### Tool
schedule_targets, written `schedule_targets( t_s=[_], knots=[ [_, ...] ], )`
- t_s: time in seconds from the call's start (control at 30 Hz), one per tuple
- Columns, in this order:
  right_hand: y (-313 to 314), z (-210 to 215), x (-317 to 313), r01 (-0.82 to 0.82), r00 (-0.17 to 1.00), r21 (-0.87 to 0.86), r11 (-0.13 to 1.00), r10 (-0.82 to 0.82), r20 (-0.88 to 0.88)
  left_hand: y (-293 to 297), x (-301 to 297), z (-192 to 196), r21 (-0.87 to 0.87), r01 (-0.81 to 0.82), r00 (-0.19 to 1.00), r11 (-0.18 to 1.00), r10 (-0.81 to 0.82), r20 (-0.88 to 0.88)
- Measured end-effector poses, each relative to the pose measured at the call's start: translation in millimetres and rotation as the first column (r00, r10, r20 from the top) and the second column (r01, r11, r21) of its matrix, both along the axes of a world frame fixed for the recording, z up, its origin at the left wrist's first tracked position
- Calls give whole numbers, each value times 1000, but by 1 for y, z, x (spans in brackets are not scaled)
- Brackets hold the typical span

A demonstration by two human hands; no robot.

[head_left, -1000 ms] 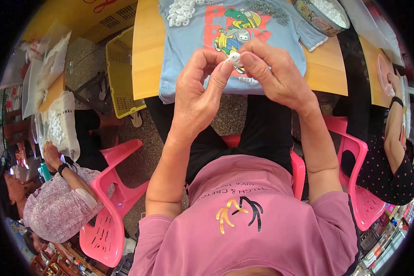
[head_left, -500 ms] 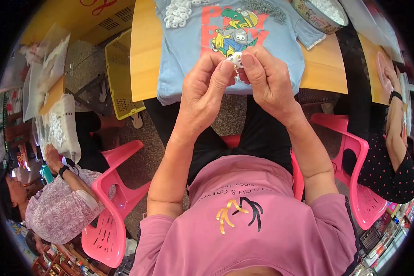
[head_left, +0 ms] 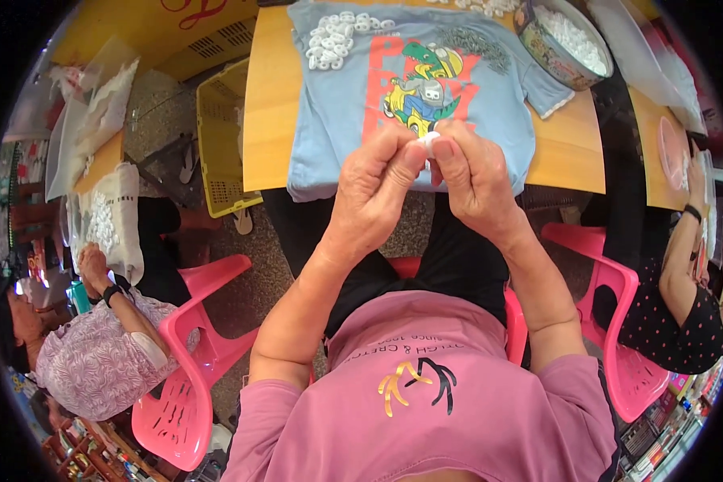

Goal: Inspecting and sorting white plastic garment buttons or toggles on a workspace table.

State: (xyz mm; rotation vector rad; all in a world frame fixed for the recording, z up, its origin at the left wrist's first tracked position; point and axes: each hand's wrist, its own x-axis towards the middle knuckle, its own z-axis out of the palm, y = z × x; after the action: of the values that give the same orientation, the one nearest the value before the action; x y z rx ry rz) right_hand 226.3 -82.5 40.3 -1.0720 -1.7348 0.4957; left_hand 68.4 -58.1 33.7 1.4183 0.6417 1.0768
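Between the thumbs and fingertips of both hands is a small white plastic piece (head_left: 430, 141), mostly covered. My left hand (head_left: 375, 181) pinches it from the left, and my right hand (head_left: 478, 175) from the right. They meet above the near edge of a light blue T-shirt (head_left: 329, 124) with a cartoon dinosaur print, spread over the table. On the shirt's far left lies a heap of white oval plastic pieces (head_left: 328, 46) with holes. Farther right is a tangle of small grey metal parts (head_left: 478, 50).
A round patterned tin (head_left: 550, 60) of white pieces stands at the wooden table's (head_left: 269, 112) far right. A yellow crate (head_left: 217, 145) is left of the table. Co-workers sit at both sides, near pink chairs (head_left: 193, 353). More white pieces (head_left: 100, 221) lie before the left person.
The table and shirt sit lower in the picture, as do my hands. My thumbs now cover more of the white piece; a metallic bit seen on it earlier is hidden.
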Motion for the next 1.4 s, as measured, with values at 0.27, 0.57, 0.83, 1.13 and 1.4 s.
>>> schedule_targets(
  t_s=[0.27, 0.57, 0.83, 1.13, 1.4],
  knots=[
    [-8, 11, 3, -115, 991, -167, 979, 100, -92, 11, -14, 5, 20, 261, 965, 965, -262, 20],
    [2, 19, -11, -230, 915, -303, 925, 99, -391, 15, -2, 5, -23, 216, 953, 976, -206, 224],
    [2, 9, -5, -267, 909, -321, 909, 128, -396, 10, 8, 2, -139, 267, 918, 954, -207, 338],
    [-4, 16, -10, -167, 974, -138, 976, 142, -176, 1, 9, -16, -62, 290, 895, 955, -248, 371],
    [-6, 11, -14, -153, 974, -162, 975, 122, -191, -4, 13, -20, -51, 236, 899, 971, -198, 391]
  ],
)
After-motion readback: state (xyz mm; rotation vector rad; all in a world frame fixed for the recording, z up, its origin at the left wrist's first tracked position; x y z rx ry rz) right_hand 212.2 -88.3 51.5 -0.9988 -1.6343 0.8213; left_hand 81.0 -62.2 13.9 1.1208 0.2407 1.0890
